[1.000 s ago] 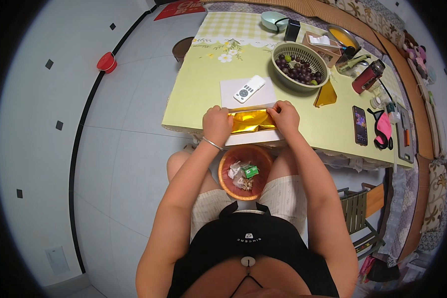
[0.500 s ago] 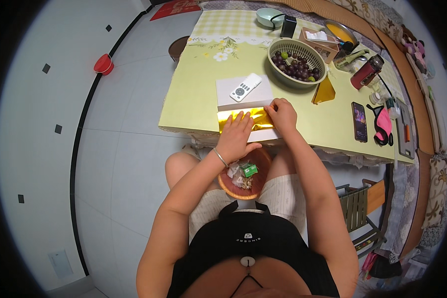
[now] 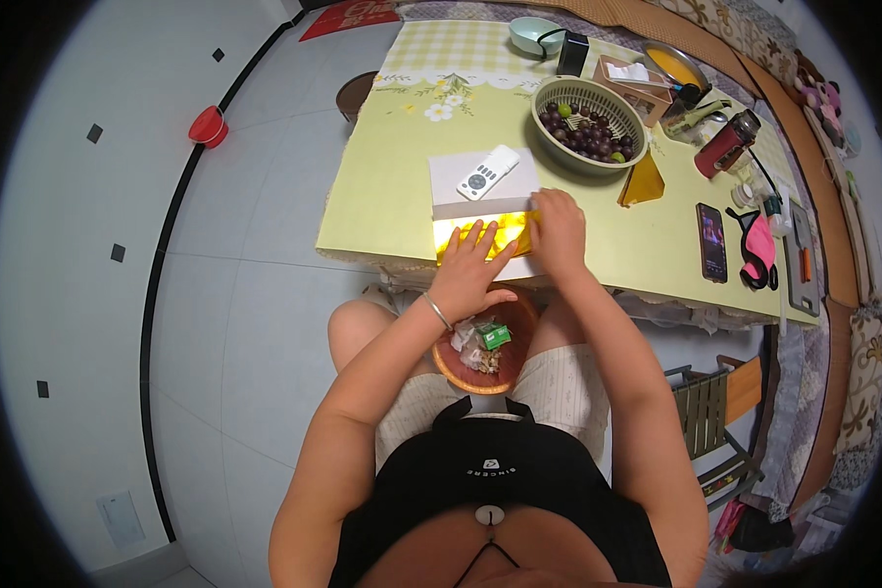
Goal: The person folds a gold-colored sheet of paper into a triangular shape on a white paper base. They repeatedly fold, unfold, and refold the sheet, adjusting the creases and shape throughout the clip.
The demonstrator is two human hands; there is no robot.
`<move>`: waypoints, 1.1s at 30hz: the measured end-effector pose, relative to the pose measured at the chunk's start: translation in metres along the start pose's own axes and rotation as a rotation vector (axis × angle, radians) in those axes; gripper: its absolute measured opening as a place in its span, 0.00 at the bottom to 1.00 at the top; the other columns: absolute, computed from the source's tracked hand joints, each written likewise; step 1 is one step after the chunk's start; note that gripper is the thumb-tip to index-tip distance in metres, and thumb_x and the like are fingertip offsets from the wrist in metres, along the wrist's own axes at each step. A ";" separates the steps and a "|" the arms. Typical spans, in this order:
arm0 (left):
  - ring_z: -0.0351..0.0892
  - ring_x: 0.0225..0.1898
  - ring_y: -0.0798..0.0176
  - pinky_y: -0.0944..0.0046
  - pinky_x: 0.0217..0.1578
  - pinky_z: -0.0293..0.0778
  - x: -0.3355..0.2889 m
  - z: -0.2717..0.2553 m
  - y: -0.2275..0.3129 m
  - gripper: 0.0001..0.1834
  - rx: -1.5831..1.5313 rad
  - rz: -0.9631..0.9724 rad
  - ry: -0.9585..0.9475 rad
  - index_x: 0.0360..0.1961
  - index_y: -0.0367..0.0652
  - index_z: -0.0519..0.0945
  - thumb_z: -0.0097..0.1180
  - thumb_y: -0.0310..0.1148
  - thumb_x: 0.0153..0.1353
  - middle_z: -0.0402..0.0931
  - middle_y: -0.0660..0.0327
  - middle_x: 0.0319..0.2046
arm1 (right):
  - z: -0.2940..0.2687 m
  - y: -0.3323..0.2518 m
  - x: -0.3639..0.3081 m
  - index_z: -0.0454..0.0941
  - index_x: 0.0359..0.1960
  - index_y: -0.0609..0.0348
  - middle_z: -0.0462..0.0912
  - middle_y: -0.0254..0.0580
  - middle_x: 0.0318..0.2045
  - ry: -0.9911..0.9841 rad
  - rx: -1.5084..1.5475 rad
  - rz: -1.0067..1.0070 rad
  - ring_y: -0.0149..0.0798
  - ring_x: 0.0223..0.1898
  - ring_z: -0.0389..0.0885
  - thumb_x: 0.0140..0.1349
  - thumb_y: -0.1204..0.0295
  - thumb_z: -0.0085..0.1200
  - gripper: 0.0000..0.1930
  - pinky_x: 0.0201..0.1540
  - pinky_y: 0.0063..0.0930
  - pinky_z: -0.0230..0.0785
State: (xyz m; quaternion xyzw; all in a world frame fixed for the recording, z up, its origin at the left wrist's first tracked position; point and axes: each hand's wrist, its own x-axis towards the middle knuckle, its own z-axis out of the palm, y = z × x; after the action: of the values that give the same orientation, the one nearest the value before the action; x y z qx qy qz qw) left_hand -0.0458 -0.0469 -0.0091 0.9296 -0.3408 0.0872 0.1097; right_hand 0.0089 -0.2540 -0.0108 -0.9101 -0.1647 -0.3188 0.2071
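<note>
One sheet of gold foil (image 3: 513, 231) lies at the near edge of the bench (image 3: 377, 201), white paper (image 3: 445, 172) showing at its 12 o'clock side. The left grip (image 3: 468, 277) is open, spread flat on the foil; the right grip (image 3: 560, 235) curls at the foil's 3 o'clock end, though whether it pinches anything I cannot tell. From the foil, a white remote (image 3: 488, 173) rests on the paper at 12 o'clock, a colander (image 3: 570, 158) of dark grapes (image 3: 594, 142) stands between 1 and 2, a phone (image 3: 711, 243) lies at 3, and a round bin (image 3: 522, 335) sits at 6.
</note>
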 end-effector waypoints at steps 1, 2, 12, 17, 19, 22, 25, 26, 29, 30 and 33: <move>0.55 0.75 0.38 0.34 0.73 0.48 0.000 0.000 0.001 0.47 0.004 0.002 -0.006 0.71 0.48 0.70 0.62 0.65 0.57 0.61 0.45 0.73 | 0.001 -0.010 -0.008 0.79 0.51 0.66 0.80 0.56 0.57 -0.024 0.053 -0.046 0.60 0.62 0.74 0.55 0.73 0.63 0.21 0.65 0.52 0.64; 0.55 0.75 0.38 0.34 0.73 0.47 0.000 0.004 -0.002 0.47 0.015 -0.008 -0.027 0.71 0.50 0.70 0.63 0.65 0.55 0.61 0.45 0.73 | 0.002 -0.022 -0.015 0.77 0.56 0.66 0.78 0.58 0.60 -0.120 0.118 -0.094 0.61 0.65 0.72 0.58 0.70 0.62 0.24 0.68 0.52 0.61; 0.46 0.78 0.41 0.30 0.73 0.41 -0.007 0.003 -0.003 0.52 -0.008 -0.023 -0.051 0.75 0.59 0.64 0.64 0.68 0.51 0.52 0.48 0.77 | -0.004 -0.026 -0.046 0.55 0.75 0.68 0.55 0.62 0.76 -0.534 0.025 -0.023 0.55 0.78 0.51 0.64 0.41 0.55 0.49 0.78 0.50 0.44; 0.45 0.79 0.43 0.26 0.72 0.41 -0.030 -0.005 -0.016 0.54 0.079 -0.089 -0.095 0.77 0.57 0.60 0.62 0.69 0.53 0.50 0.49 0.78 | -0.025 -0.008 -0.048 0.52 0.77 0.64 0.52 0.54 0.78 -0.671 -0.097 -0.040 0.50 0.80 0.47 0.65 0.40 0.54 0.50 0.79 0.54 0.40; 0.45 0.79 0.45 0.25 0.71 0.41 -0.040 -0.009 -0.023 0.55 0.107 -0.122 -0.102 0.77 0.55 0.60 0.61 0.70 0.53 0.49 0.49 0.78 | -0.026 -0.001 -0.053 0.52 0.77 0.64 0.52 0.53 0.78 -0.656 -0.096 -0.037 0.49 0.80 0.47 0.65 0.40 0.54 0.50 0.79 0.55 0.39; 0.47 0.79 0.47 0.26 0.71 0.43 -0.044 -0.012 -0.025 0.55 0.166 -0.135 -0.072 0.75 0.49 0.63 0.60 0.70 0.53 0.52 0.47 0.77 | -0.025 0.001 -0.055 0.52 0.77 0.64 0.53 0.54 0.78 -0.645 -0.098 -0.025 0.49 0.80 0.46 0.64 0.40 0.55 0.51 0.79 0.57 0.38; 0.49 0.78 0.43 0.31 0.73 0.46 -0.037 -0.005 -0.018 0.54 0.133 -0.099 -0.007 0.74 0.44 0.65 0.60 0.70 0.54 0.56 0.44 0.75 | -0.025 -0.007 -0.052 0.53 0.77 0.65 0.54 0.55 0.78 -0.662 -0.110 -0.011 0.51 0.80 0.46 0.63 0.39 0.55 0.51 0.78 0.57 0.37; 0.50 0.77 0.41 0.33 0.73 0.47 -0.032 0.000 -0.014 0.54 0.102 -0.077 0.018 0.73 0.42 0.66 0.60 0.70 0.54 0.57 0.43 0.75 | -0.027 -0.009 -0.049 0.54 0.76 0.66 0.54 0.55 0.77 -0.670 -0.119 -0.004 0.52 0.80 0.46 0.63 0.39 0.55 0.51 0.78 0.58 0.37; 0.52 0.76 0.36 0.38 0.73 0.49 -0.027 0.007 0.007 0.55 0.052 -0.068 0.017 0.71 0.38 0.67 0.61 0.70 0.54 0.58 0.40 0.73 | -0.040 -0.033 -0.038 0.56 0.75 0.66 0.55 0.56 0.77 -0.732 -0.244 0.011 0.54 0.80 0.47 0.62 0.39 0.56 0.51 0.79 0.58 0.37; 0.52 0.75 0.33 0.36 0.73 0.49 -0.026 0.007 0.009 0.55 0.056 -0.079 0.011 0.72 0.39 0.67 0.62 0.69 0.53 0.58 0.40 0.73 | -0.037 -0.036 -0.043 0.57 0.75 0.66 0.55 0.56 0.77 -0.682 -0.193 -0.088 0.55 0.79 0.48 0.62 0.39 0.57 0.51 0.79 0.57 0.37; 0.52 0.75 0.34 0.35 0.73 0.48 -0.030 0.002 0.009 0.55 0.055 -0.071 -0.008 0.73 0.40 0.64 0.64 0.66 0.54 0.57 0.40 0.74 | -0.026 -0.039 -0.059 0.58 0.75 0.65 0.55 0.55 0.77 -0.646 -0.061 -0.213 0.53 0.79 0.50 0.62 0.42 0.58 0.48 0.79 0.54 0.40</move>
State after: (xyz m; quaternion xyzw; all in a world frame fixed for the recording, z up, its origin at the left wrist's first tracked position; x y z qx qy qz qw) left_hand -0.0744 -0.0354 -0.0173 0.9441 -0.3056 0.0889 0.0857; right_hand -0.0652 -0.2429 -0.0204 -0.9475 -0.3065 -0.0387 0.0826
